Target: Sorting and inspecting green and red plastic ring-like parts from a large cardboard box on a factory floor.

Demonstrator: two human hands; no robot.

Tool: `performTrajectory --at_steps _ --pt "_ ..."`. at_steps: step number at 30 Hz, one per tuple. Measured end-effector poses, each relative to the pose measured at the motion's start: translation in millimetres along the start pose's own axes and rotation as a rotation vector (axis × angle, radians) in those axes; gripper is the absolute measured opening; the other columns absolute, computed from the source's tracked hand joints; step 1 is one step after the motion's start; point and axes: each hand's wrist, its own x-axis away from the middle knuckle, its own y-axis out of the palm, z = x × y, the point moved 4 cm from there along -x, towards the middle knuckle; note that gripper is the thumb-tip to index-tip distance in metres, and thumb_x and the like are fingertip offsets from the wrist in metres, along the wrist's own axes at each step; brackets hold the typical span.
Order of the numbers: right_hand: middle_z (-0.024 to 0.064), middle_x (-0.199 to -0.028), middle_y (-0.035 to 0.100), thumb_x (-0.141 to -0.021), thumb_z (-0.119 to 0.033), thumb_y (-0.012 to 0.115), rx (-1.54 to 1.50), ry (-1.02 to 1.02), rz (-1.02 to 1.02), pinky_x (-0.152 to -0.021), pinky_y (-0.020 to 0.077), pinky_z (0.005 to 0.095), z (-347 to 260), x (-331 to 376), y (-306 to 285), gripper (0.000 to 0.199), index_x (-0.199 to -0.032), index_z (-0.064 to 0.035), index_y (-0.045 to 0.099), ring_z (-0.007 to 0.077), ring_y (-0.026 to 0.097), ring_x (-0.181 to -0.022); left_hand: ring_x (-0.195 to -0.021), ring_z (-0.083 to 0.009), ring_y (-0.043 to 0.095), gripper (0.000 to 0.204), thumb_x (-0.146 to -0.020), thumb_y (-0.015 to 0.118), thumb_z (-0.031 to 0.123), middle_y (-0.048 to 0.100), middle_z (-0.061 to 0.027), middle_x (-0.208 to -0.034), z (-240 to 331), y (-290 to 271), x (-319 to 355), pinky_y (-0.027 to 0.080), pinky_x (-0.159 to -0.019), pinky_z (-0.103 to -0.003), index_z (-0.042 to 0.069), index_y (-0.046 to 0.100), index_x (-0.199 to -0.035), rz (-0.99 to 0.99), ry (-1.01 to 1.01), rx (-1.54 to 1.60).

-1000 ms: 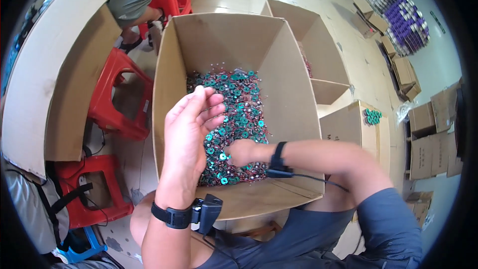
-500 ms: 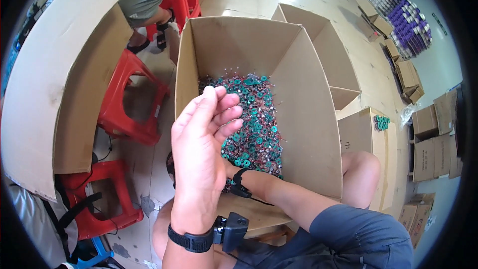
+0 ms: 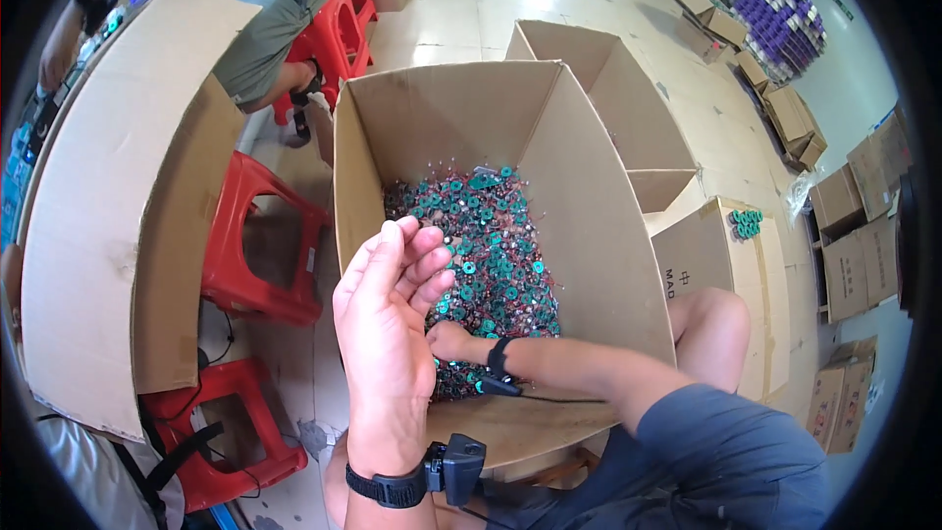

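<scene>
My left hand (image 3: pixel 381 319) is held up over the near left part of an open cardboard box (image 3: pixel 603 186), palm turned to the right. Its fingers curl loosely, and the thumb tip meets the index fingertip; anything pinched there is too small or hidden to make out. Inside the box lies a deep heap of small parts (image 3: pixel 500 270), green rings mixed with reddish wires and shiny metal bits. Down at the near left of this heap is my right hand (image 3: pixel 451 341), touching the parts. Its fingers are mostly hidden behind my left hand. Both wrists wear black straps with small devices.
Left stand a tall cardboard panel (image 3: pixel 108 186) and red plastic stools (image 3: pixel 265 245). Someone in grey shorts (image 3: pixel 275 34) sits beyond. Another open box (image 3: pixel 628 88) adjoins on the right, near a closed carton (image 3: pixel 726 255) bearing green rings (image 3: pixel 746 224). Cartons (image 3: pixel 854 265) line the right wall.
The view has shifted, bringing more of the seated person into sight. My right hand has come partly out from behind my left wrist; my left hand keeps its curled pose.
</scene>
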Motion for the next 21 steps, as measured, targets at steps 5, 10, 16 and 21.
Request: performTrajectory --at_steps 5,10,16,21 --pt "0.0074 -0.083 0.072 -0.085 -0.024 0.063 -0.17 -0.064 -0.246 -0.072 0.0509 0.0327 -68.1 91.4 -92.1 0.023 -0.091 -0.004 0.074 0.0156 0.065 -0.079 -0.081 -0.0137 0.065 0.023 -0.096 0.059 0.02 0.068 -0.0092 -0.093 -1.0 -0.3 -0.6 0.054 -0.071 -0.025 0.0 0.063 -0.105 -0.022 0.023 -0.035" --pt "0.0018 -0.081 0.07 -0.097 -0.029 0.058 -0.318 -0.282 -0.192 -0.074 0.0474 0.025 -139.1 186.9 -174.2 0.032 -0.086 -0.0028 0.072 0.0062 0.058 -0.078 -0.083 -0.0129 0.06 0.024 -0.096 0.058 0.026 0.067 -0.003 -0.09 -34.2 -3.2 -6.4 0.047 -0.077 -0.028 0.003 0.067 -0.096 -0.027 -0.03 -0.546" --pt "0.0015 -0.076 0.067 -0.092 -0.018 0.065 -0.537 -0.568 0.085 -0.069 0.0476 0.0248 -161.9 219.7 -224.5 0.023 -0.079 0.0005 0.07 0.0068 0.058 -0.072 -0.088 -0.0177 0.063 0.04 -0.101 0.047 0.036 0.064 -0.0089 -0.103 -77.2 9.9 0.9 0.053 -0.077 -0.032 0.001 0.058 -0.119 -0.174 -0.427 -0.552" --pt "0.0055 -0.076 0.06 -0.09 -0.004 0.063 -0.934 -0.407 0.103 -0.072 0.0479 0.0291 -143.9 208.0 -242.0 0.032 -0.06 -0.0046 0.052 0.0135 0.06 -0.078 -0.091 -0.0185 0.065 0.026 -0.097 0.046 0.005 0.063 -0.0116 -0.107 -98.9 8.6 -1.9 0.058 -0.082 -0.032 -0.003 0.056 -0.12 -0.178 -0.49 -0.239"
